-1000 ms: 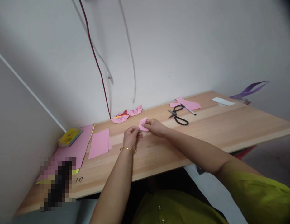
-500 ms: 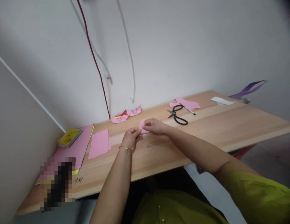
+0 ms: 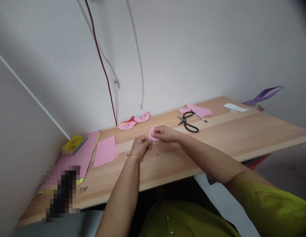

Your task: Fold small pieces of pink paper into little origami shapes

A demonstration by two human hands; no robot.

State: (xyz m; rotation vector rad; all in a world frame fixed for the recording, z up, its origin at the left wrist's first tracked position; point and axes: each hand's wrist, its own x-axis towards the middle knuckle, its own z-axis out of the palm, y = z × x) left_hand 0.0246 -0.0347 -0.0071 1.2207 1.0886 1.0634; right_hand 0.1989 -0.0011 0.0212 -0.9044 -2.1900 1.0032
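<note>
A small piece of pink paper [image 3: 152,132] is held between my two hands just above the wooden table [image 3: 167,161]. My left hand [image 3: 141,146] pinches its lower left corner, and a gold bracelet circles that wrist. On the paper's right side, my right hand [image 3: 165,134] grips it between thumb and fingers. Part of the paper is hidden behind the fingers. Black-handled scissors [image 3: 187,121] lie with parted blades to the right of my right hand. Folded pink paper pieces [image 3: 141,118] rest behind my hands, beside the wall.
Pink sheets [image 3: 105,151] lie left of my hands, near a larger pink stack [image 3: 90,144] with a yellow packet [image 3: 74,144] on top. Pink offcuts [image 3: 200,109] and a pen [image 3: 199,116] are at the back right, with a white strip [image 3: 234,107] beyond. Cables [image 3: 100,56] hang along the wall.
My hands and the pink paper sit very slightly farther right in the view. The left fingers have shifted a little on the paper's corner; both hands keep their pinch.
</note>
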